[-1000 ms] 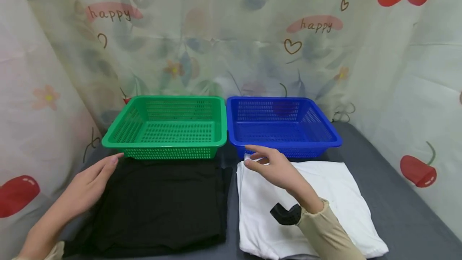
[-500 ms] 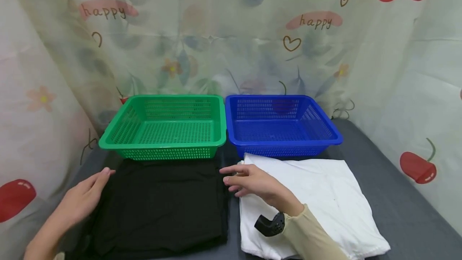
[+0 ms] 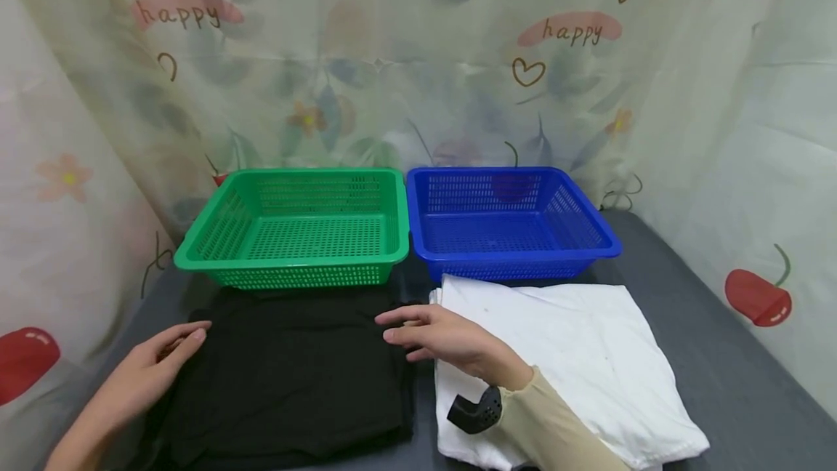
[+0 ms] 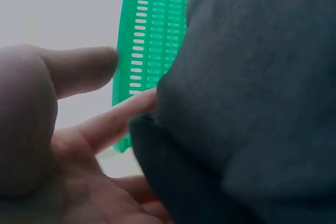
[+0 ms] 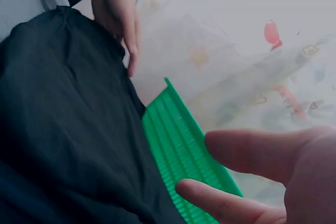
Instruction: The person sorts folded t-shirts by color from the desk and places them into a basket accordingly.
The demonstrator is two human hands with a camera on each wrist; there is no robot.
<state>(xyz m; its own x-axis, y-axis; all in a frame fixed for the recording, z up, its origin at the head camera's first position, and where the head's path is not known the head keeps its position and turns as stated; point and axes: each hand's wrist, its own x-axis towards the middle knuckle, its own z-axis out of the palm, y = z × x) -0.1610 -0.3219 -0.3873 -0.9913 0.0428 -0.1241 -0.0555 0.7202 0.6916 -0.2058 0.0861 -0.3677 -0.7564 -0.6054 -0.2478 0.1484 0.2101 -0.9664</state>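
Observation:
A folded black garment (image 3: 288,384) lies in front of the green basket, its exact kind not clear. My left hand (image 3: 140,373) is at its left edge, thumb apart from the fingers. In the left wrist view, some fingertips go out of sight behind the dark fabric (image 4: 262,103). Over the black garment's right edge is my right hand (image 3: 451,340), fingers extended and slightly spread, thumb apart. The right wrist view shows a gap between its thumb and finger with nothing pinched there. Folded white fabric (image 3: 575,355) lies partly under my right forearm.
Behind the fabrics, the green basket (image 3: 294,263) and the blue basket (image 3: 516,255) stand side by side with no clothes inside. A dark grey cloth (image 3: 739,384) covers the table. Printed curtains (image 3: 392,93) enclose the back and sides.
My right hand has moved left and down, from above the white fabric to the black garment's right edge. The left hand has lowered slightly along the left edge. The view has tilted slightly.

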